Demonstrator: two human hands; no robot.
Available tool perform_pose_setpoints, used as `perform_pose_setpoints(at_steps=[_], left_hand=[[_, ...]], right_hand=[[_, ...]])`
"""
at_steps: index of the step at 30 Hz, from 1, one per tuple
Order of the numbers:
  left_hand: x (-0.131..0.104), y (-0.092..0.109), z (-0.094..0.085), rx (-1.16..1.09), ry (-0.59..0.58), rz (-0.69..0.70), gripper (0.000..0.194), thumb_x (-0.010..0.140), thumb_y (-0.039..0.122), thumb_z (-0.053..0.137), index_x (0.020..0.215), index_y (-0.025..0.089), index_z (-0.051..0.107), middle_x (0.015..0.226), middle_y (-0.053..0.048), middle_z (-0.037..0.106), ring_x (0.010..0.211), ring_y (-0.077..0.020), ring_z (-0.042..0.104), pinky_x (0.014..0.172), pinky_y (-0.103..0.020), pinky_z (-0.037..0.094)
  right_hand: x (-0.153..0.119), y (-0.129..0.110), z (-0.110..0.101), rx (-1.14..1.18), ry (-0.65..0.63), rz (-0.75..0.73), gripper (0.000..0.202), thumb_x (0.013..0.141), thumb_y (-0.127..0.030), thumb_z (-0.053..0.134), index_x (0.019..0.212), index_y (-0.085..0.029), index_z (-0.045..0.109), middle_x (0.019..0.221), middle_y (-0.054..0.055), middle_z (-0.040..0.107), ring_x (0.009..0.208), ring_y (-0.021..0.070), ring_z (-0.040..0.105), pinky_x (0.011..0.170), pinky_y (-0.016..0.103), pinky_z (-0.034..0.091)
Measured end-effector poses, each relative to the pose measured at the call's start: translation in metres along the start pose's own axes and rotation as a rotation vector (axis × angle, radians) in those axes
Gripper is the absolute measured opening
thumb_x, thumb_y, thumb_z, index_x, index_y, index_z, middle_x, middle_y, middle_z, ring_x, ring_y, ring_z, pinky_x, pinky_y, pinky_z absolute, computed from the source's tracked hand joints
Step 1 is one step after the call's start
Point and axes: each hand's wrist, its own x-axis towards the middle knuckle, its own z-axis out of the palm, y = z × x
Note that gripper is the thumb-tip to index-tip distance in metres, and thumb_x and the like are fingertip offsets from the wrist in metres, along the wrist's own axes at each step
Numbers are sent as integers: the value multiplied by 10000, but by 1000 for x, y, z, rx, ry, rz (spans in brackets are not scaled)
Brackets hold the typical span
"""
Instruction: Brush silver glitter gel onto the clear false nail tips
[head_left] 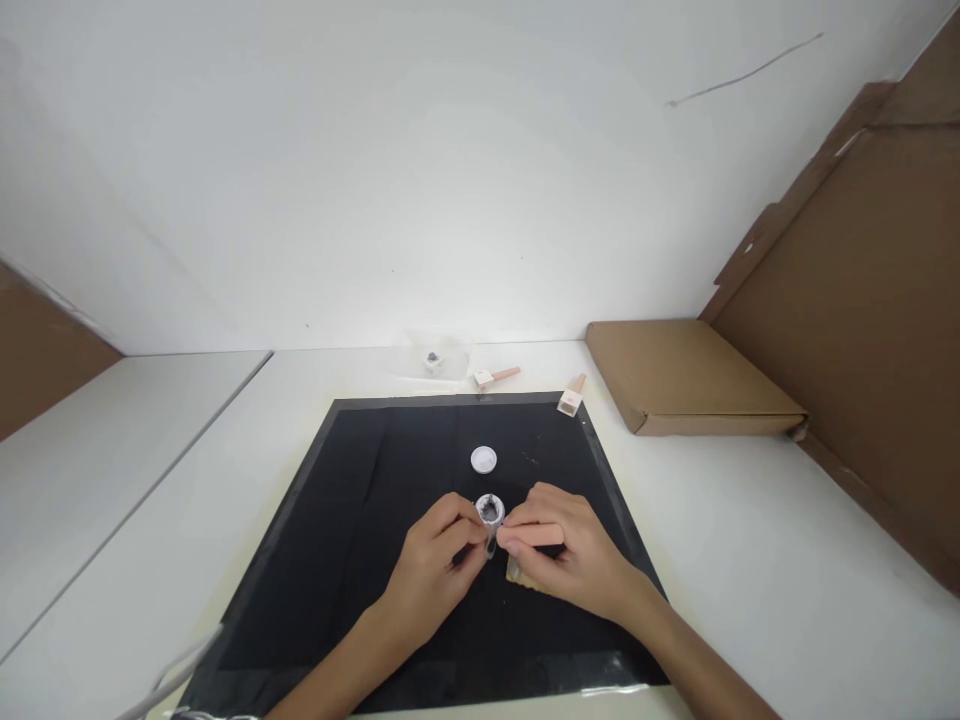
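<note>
My left hand [442,550] is closed in a pinch, its fingertips at the near side of a small white jar [481,508]. A small greyish, shiny piece [491,546] shows at those fingertips; its kind is unclear. Dark grey matter lies in the open jar. My right hand [566,550] is closed around a thick pink handle [541,535], whose tip end points at the left fingertips. Partly under the right hand lies a flat yellowish piece [513,573], mostly hidden. A round white lid [484,460] rests on the black mat [420,450] beyond the jar.
Behind the mat are two white square pieces with pink handles, one lying sideways [506,374] and one at the corner [571,402]. A clear tray [454,370] holds a small item. At right are a flat cardboard box [690,370] and a cardboard wall [862,280].
</note>
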Motion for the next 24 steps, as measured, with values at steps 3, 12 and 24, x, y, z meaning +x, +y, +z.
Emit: perform_pose_setpoints(at_steps=[3, 12, 24], left_hand=[[-1, 0, 1, -8, -18, 12, 202, 778, 26, 529, 652, 176, 580, 695, -26, 595, 619, -111, 571, 559, -199, 458], [-7, -1, 3, 1, -18, 8, 194, 787, 24, 545, 661, 167, 581, 701, -32, 597, 620, -110, 571, 567, -204, 462], [-4, -1, 5, -13, 24, 48, 194, 784, 11, 554, 664, 162, 573, 696, -20, 590, 613, -95, 557, 558, -189, 455]], right_hand=[[0, 1, 0, -35, 12, 16, 120, 850, -177, 556, 790, -191, 659, 642, 18, 633, 594, 149, 533, 543, 261, 420], [1, 1, -2, -1, 131, -38, 156, 852, -134, 536, 811, -196, 673, 696, 33, 693, 594, 158, 532, 549, 290, 425], [-1, 5, 2, -58, 26, -16, 109, 829, -173, 569, 746, -182, 640, 630, 18, 640, 580, 147, 507, 544, 271, 404]])
